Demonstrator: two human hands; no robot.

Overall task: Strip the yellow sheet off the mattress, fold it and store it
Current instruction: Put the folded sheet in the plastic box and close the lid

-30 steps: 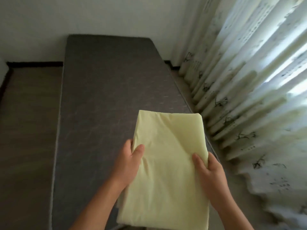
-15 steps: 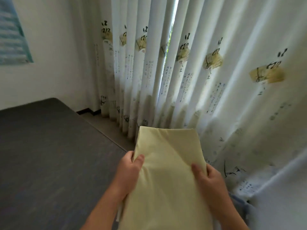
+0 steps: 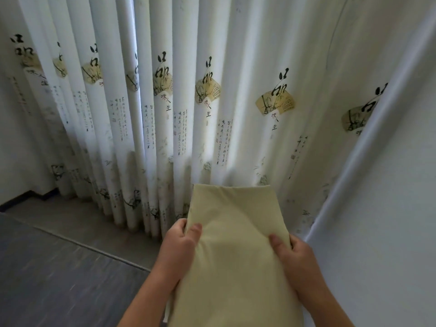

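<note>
The yellow sheet (image 3: 236, 251) is folded into a long flat rectangle and held out in front of me, lifted off the mattress. My left hand (image 3: 179, 246) grips its left edge, thumb on top. My right hand (image 3: 295, 256) grips the right edge the same way. The bare dark grey mattress (image 3: 54, 279) lies at the lower left, its corner edge running toward my left arm.
A white pleated curtain (image 3: 165, 102) with printed calligraphy and fans hangs straight ahead, reaching the floor. A strip of grey floor (image 3: 82, 223) separates it from the mattress. A plain white panel or wall (image 3: 389, 220) stands close on the right.
My view has swung right from the mattress to the curtain. Both hands keep the same grip on the folded sheet, which has come off the mattress and now faces the curtain.
</note>
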